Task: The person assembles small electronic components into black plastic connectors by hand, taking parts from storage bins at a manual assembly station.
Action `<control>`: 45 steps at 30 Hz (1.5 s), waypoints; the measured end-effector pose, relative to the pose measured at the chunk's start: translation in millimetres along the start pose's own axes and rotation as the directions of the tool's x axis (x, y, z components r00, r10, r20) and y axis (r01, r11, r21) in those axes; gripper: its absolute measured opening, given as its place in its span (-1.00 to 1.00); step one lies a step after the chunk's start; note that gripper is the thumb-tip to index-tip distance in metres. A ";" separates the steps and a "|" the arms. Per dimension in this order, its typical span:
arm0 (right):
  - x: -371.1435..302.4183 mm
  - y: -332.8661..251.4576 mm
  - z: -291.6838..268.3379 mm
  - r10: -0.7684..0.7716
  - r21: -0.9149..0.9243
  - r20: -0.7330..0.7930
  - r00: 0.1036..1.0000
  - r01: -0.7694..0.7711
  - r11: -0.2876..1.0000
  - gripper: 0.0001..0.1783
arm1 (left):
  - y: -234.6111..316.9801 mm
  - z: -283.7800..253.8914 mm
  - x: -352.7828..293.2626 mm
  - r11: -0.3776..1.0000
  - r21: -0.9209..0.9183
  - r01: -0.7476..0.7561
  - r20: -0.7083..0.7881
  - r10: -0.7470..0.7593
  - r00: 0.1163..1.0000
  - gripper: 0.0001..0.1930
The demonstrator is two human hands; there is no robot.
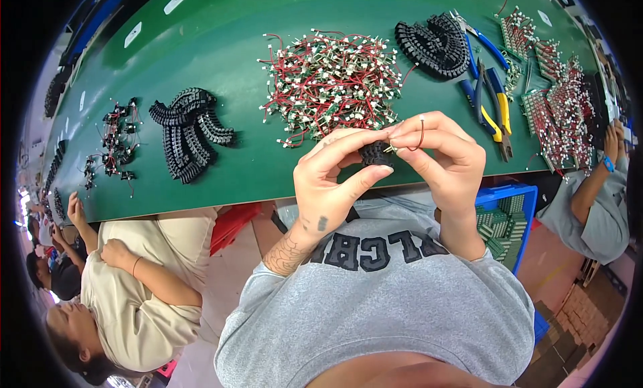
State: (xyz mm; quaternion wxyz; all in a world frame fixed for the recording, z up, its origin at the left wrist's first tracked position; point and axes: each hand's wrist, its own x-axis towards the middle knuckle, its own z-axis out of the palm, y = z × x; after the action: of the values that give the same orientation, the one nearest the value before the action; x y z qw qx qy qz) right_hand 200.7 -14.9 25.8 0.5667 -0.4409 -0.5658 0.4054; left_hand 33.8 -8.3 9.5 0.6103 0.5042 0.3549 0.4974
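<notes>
My left hand (338, 170) is closed around a black ribbed plastic piece (376, 155), pinching it between thumb and fingers just above the table's near edge. From the other side, my right hand (442, 153) pinches a small pale wired connector (392, 147) against that piece. A thin dark-red wire (422, 135) loops up beside the right fingers. The fingertips partly cover where the two parts meet, so I cannot tell how far the connector sits in. Just beyond my hands lies a heap of small green boards with white connectors and red wires (331, 86).
Curved rows of black ribbed pieces lie left (184, 137) and far right (435, 46). Small wired black assemblies (120, 143) lie farther left. Pliers (499, 106), cutters (492, 47) and wired board panels (552, 116) are right. A blue crate (529, 227) stands below; people sit both sides.
</notes>
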 end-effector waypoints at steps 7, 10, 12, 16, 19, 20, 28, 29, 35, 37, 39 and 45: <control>-0.9 -3.7 1.5 0.007 -0.294 0.063 0.998 0.012 0.956 -0.80 | -4.9 -1.7 5.4 0.949 0.274 -0.155 0.045 0.148 0.988 -0.53; -0.7 -3.6 3.5 0.012 -0.295 0.056 0.998 0.005 0.956 -0.80 | -3.1 -0.9 5.3 0.934 0.308 -0.181 0.039 0.178 0.983 -0.54; -0.6 -3.5 3.5 -0.008 -0.207 0.055 0.998 0.020 0.978 -0.81 | 1.6 0.2 3.7 0.916 0.344 -0.205 0.043 0.203 0.978 -0.56; -5.3 10.0 -3.7 0.102 0.093 0.049 0.994 -0.106 0.990 -0.82 | 1.5 -2.6 -1.3 0.923 0.301 -0.241 0.106 0.219 0.970 -0.56; -7.8 16.8 -9.4 0.221 0.347 0.081 0.972 -0.235 0.908 -0.82 | 0.3 -4.5 -6.9 0.935 0.246 -0.255 0.161 0.220 0.962 -0.55; -7.7 14.2 -8.6 0.176 0.247 0.031 0.984 -0.178 0.952 -0.82 | 2.4 -4.8 -6.9 0.987 0.131 -0.089 0.115 0.074 0.991 -0.57; -3.6 8.3 2.9 -0.200 -0.234 0.236 0.951 0.255 0.938 -0.82 | -0.6 -12.0 -16.5 0.978 -0.002 0.206 0.115 -0.205 0.972 -0.70; -6.2 6.9 5.1 -0.137 -0.196 0.224 0.965 0.182 0.964 -0.84 | 1.8 -13.3 -21.6 0.977 -0.012 0.211 0.070 -0.210 0.975 -0.73; 26.9 26.8 -12.7 0.112 -0.349 -0.285 0.952 -0.212 0.913 -0.87 | 12.5 -69.3 -13.7 0.992 0.121 -0.023 -0.399 0.070 0.914 -0.76; 31.0 34.5 -11.4 0.099 -0.432 -0.270 0.958 -0.212 0.877 -0.90 | 27.6 -116.0 -0.7 0.976 0.170 -0.136 -0.642 0.215 0.736 -0.82; 32.5 40.8 -10.3 0.092 -0.511 -0.242 0.966 -0.207 0.834 -0.92 | 37.4 -165.0 7.3 0.903 0.429 -0.036 -0.750 0.378 0.542 -0.80; 23.7 34.1 -17.5 0.100 -0.547 -0.179 0.979 -0.183 0.817 -0.88 | 29.8 -304.5 -8.4 0.364 0.828 0.425 -0.552 0.657 0.513 -0.72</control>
State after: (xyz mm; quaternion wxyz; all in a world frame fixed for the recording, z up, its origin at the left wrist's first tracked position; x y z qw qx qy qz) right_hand 220.3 16.7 0.3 0.4192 -0.6562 -0.5837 0.2301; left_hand -260.4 63.4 -35.2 -0.0890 0.4658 0.7668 0.4325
